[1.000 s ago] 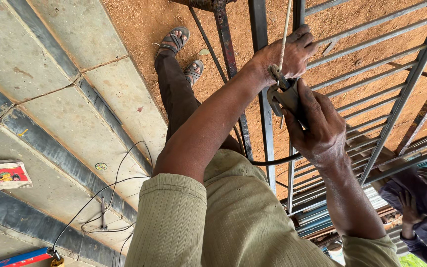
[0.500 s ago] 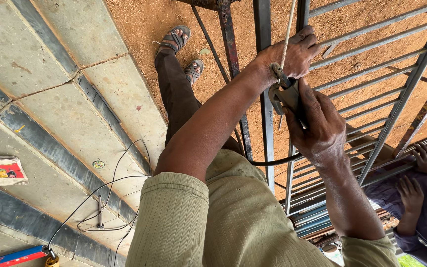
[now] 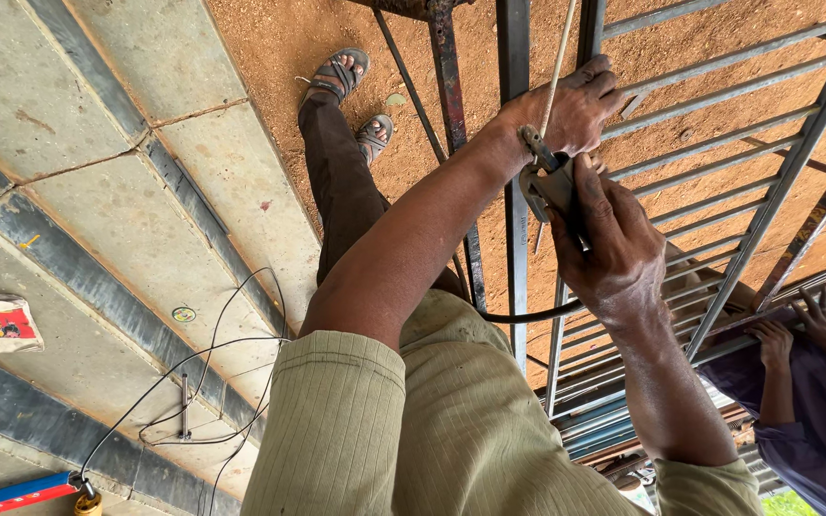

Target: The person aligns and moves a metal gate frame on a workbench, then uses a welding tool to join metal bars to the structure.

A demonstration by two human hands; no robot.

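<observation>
Steel grille (image 3: 719, 124) stands in front of the person; the left hand (image 3: 574, 105) is curled against an upright bar (image 3: 513, 57) near the thin welding rod (image 3: 556, 67), though whether it actually clamps the bar or just braces there I cannot tell. Right hand (image 3: 614, 248) is closed round the grey electrode holder (image 3: 547, 186), black cable (image 3: 528, 313) trailing off below, in the same grip and spot as half a second back, so no real shift in the work. Only change: a co-worker's hands (image 3: 800, 330) at lower right have come up to the lower rails.
</observation>
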